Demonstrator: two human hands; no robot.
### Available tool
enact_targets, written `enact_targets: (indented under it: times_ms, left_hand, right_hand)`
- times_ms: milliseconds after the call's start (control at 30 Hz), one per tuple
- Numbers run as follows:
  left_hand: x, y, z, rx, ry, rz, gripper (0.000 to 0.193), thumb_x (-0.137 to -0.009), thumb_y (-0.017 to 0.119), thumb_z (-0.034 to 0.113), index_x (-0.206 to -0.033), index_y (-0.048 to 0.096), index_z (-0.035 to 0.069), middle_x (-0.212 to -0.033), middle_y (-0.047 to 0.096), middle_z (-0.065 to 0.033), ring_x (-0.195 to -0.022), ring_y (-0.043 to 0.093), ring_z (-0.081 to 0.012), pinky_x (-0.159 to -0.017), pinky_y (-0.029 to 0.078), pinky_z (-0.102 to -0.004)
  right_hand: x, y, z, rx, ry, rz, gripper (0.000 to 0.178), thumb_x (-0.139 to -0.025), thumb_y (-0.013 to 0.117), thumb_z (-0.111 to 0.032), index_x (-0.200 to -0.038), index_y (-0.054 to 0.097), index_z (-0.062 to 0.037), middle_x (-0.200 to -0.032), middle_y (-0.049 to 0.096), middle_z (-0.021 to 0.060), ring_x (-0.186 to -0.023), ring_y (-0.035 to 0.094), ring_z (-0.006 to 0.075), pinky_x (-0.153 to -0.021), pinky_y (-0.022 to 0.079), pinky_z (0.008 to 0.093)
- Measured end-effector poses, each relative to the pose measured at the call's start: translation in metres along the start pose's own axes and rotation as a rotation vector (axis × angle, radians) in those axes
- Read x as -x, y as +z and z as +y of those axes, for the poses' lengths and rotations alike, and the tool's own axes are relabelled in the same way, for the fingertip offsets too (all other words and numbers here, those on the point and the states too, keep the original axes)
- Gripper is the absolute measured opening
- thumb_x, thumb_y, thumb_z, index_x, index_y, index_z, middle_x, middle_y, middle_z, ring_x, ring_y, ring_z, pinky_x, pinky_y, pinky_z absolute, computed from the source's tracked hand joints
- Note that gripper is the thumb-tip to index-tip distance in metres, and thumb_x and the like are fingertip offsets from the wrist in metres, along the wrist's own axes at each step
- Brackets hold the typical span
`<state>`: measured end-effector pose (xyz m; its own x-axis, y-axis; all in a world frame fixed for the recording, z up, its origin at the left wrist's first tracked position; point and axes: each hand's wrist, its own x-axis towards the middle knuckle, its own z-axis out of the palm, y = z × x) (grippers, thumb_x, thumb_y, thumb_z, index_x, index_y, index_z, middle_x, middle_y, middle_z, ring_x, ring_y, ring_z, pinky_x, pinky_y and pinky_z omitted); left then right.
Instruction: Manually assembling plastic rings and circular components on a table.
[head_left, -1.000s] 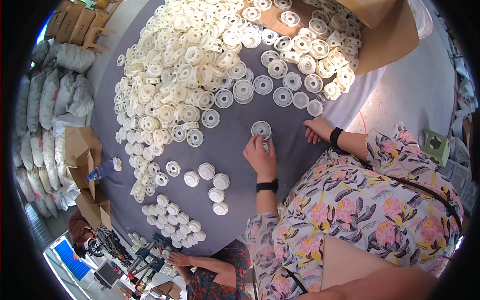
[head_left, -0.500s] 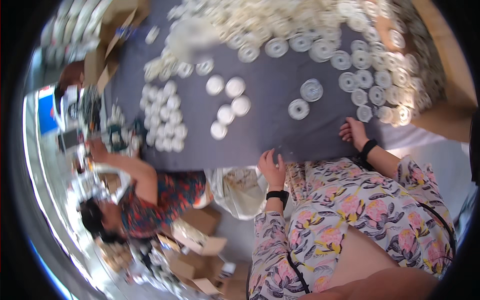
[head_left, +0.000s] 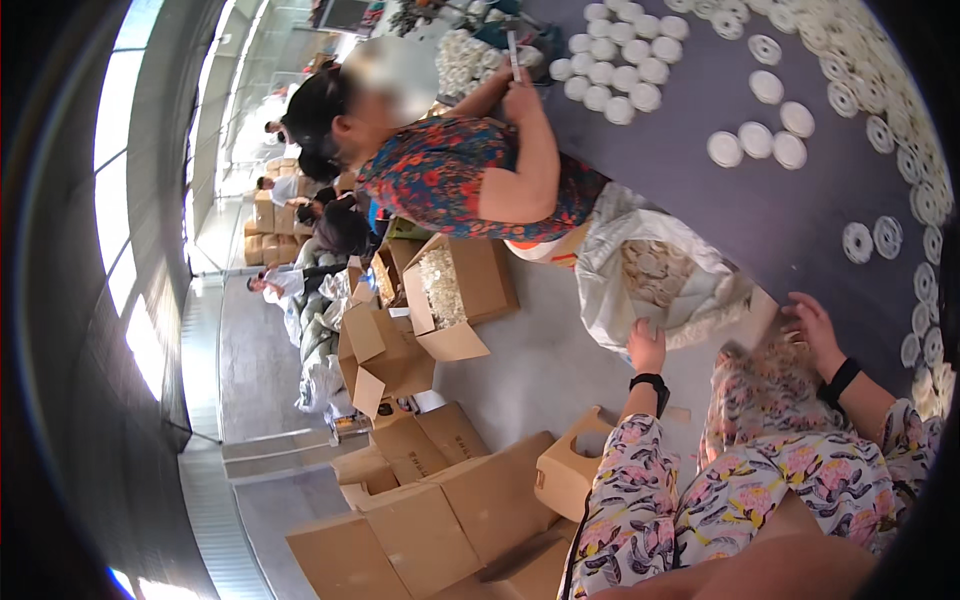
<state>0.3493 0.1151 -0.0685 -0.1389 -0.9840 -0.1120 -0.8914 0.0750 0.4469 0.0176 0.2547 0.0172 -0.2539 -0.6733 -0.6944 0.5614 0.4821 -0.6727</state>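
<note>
My left hand [head_left: 647, 347] is at the near rim of a white woven sack [head_left: 610, 300], off the table's edge. Its fingers point toward the sack and look loosely apart; no held thing shows. Inside the sack lie many cream-coloured disc parts [head_left: 655, 272]. At the edge of the grey-covered table [head_left: 700, 210], my right hand [head_left: 817, 332] has its fingers spread and bent, with nothing in them. Two clear ring-shaped discs [head_left: 887, 238] lie farther in on the table. Beyond them are several white round caps [head_left: 757, 140].
Piles of pale ring discs [head_left: 930, 200] line the table's right side. A grouped set of white caps [head_left: 620, 75] lies by a co-worker [head_left: 450, 170] in a floral top. Open cardboard boxes [head_left: 400, 350] and flattened cardboard [head_left: 430, 520] cover the floor on the left.
The view has swung left, toward the floor and boxes. My left hand has moved from the table's edge to the sack; my right hand stays by the table's edge.
</note>
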Motion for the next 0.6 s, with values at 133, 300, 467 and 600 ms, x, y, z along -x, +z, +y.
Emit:
enact_targets:
  times_ms: [133, 300, 467, 600]
  left_hand:
    - [-0.048, 0.012, 0.020, 0.140, 0.010, 0.009, 0.036, -0.082, 0.060, 0.017, -0.112, 0.053, -0.002, -0.111, 0.055, -0.0200, -0.105, 0.052, -0.0370, -0.091, 0.041, -0.0422]
    - [-0.131, 0.050, -0.031, 0.591, -0.344, -0.009, 0.040, -0.082, 0.054, 0.017, -0.114, 0.050, -0.007, -0.114, 0.053, -0.0283, -0.107, 0.048, -0.0450, -0.092, 0.039, -0.0466]
    - [-0.163, 0.108, -0.024, 0.370, -0.355, -0.101, 0.054, -0.083, 0.050, 0.013, -0.130, 0.035, -0.006, -0.132, 0.039, -0.0299, -0.122, 0.038, -0.0425, -0.103, 0.031, -0.0423]
    - [-0.209, 0.104, -0.069, 0.097, 0.045, -0.023, 0.059, -0.085, 0.050, 0.013, -0.134, 0.025, -0.005, -0.137, 0.031, -0.0315, -0.127, 0.032, -0.0430, -0.108, 0.024, -0.0412]
  right_hand:
    - [-0.037, 0.046, 0.004, 0.153, 0.035, -0.174, 0.040, -0.093, 0.046, -0.024, -0.131, 0.046, -0.0126, -0.125, 0.053, 0.0034, -0.108, 0.052, 0.0163, -0.085, 0.042, 0.0313]
    - [-0.130, 0.132, 0.063, 0.127, 0.080, -0.299, 0.055, -0.092, 0.046, -0.024, -0.142, 0.030, -0.0087, -0.146, 0.033, 0.0050, -0.130, 0.033, 0.0199, -0.104, 0.028, 0.0343]
    - [-0.217, 0.151, 0.124, 0.180, 0.002, -0.211, 0.053, -0.089, 0.047, -0.022, -0.137, 0.035, -0.0040, -0.138, 0.040, 0.0077, -0.123, 0.039, 0.0182, -0.103, 0.028, 0.0288]
    - [-0.277, 0.178, 0.155, 0.449, -0.155, 0.273, 0.026, -0.085, 0.050, -0.016, -0.105, 0.055, 0.0006, -0.103, 0.057, 0.0065, -0.095, 0.052, 0.0234, -0.085, 0.041, 0.0330]
